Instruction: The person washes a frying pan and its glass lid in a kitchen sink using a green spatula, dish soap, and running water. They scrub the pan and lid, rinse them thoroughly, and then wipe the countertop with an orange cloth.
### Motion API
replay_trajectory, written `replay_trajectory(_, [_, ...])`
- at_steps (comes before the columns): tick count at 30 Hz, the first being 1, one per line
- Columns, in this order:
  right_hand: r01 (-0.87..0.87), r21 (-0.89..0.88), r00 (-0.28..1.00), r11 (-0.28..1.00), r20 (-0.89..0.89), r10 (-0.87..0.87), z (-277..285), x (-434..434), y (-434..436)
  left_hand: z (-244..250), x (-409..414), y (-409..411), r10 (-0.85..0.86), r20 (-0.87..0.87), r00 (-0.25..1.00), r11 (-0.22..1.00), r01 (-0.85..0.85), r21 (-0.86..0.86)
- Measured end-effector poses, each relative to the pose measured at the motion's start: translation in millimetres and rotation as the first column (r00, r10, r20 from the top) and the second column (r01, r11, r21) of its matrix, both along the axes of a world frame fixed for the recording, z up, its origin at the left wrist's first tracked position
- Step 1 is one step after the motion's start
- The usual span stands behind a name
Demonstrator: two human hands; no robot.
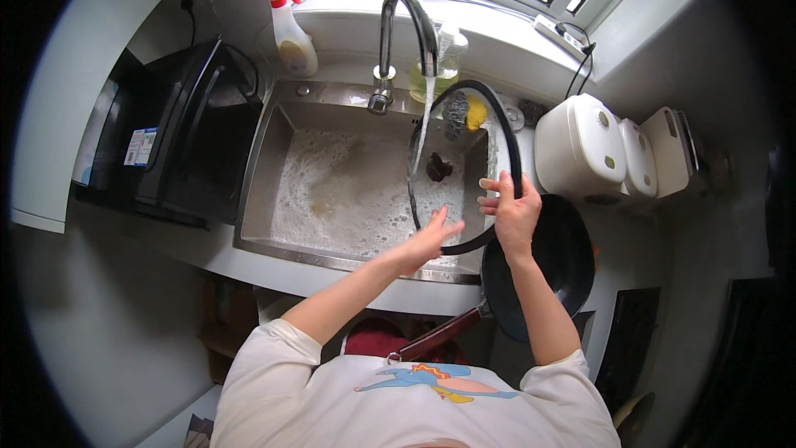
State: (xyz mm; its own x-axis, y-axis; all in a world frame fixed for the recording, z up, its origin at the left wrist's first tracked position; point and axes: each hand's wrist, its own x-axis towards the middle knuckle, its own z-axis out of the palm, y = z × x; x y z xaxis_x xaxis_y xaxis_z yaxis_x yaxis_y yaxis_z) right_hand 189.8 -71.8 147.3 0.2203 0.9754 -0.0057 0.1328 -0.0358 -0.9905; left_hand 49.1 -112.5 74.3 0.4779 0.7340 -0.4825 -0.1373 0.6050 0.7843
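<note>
A glass pan lid with a black rim (511, 143) is tilted over the right side of the stainless steel sink (250, 199). My right hand (515, 214) grips its rim on the right. My left hand (435, 239) is at the lid's lower left, fingers spread; whether it touches the glass I cannot tell. Water runs from the chrome faucet (429, 25) onto or past the lid's left edge. Sudsy water (348, 193) lies in the sink. Through the glass show a steel wool scourer (456, 113), a yellow sponge or cloth (476, 113) and a dark object at the drain (439, 167).
A dark frying pan (559, 255) stands on the counter at the right, its handle (440, 333) pointing toward me. White containers (581, 140) are behind it. A spray bottle (292, 40) and a clear bottle (449, 59) stand behind the sink; a black appliance (205, 137) is on the left.
</note>
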Motion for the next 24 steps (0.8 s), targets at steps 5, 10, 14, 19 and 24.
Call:
replay_trajectory(5, [-0.161, 0.161, 0.9, 0.974, 0.43, 0.077, -13, -11, -4, 65, -31, 46, 0.287, 0.525, 0.801, 0.947, -0.154, -0.283])
replay_trajectory(10, [-0.421, 0.135, 0.76, 0.897, 0.593, 0.267, -13, -35, -20, 68, -63, 73, 0.235, 0.589, 0.773, 0.903, 0.05, -0.426])
replay_trajectory(14, [-0.65, 0.122, 0.565, 0.75, 0.737, 0.37, -33, -51, -22, 41, -72, 62, 0.409, 0.189, 0.893, 0.777, -0.232, -0.586])
replay_trajectory(19, [-0.778, -0.069, 0.346, 0.624, 0.782, 0.519, -31, -65, -32, 0, -110, 23, 0.493, 0.225, 0.84, 0.764, -0.295, -0.574])
replay_trajectory(24, [-0.736, -0.385, 0.36, 0.556, 0.473, 0.804, -29, -59, -8, 2, -128, -21, 0.55, 0.408, 0.729, 0.831, -0.427, -0.357])
